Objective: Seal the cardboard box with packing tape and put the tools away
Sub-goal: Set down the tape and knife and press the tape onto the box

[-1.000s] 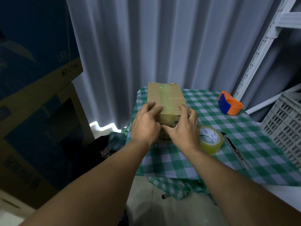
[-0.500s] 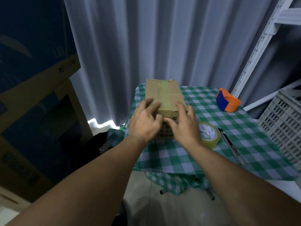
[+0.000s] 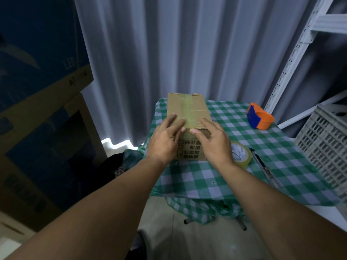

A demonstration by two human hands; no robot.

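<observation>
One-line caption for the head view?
Both hands, left and right, press tape flat on a cardboard box beside a tape roll.

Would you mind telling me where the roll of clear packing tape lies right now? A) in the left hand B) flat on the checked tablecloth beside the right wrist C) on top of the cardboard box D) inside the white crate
B: the roll of tape lies flat on the checked tablecloth, just beside the right hand, while both hands press on the cardboard box.
</observation>
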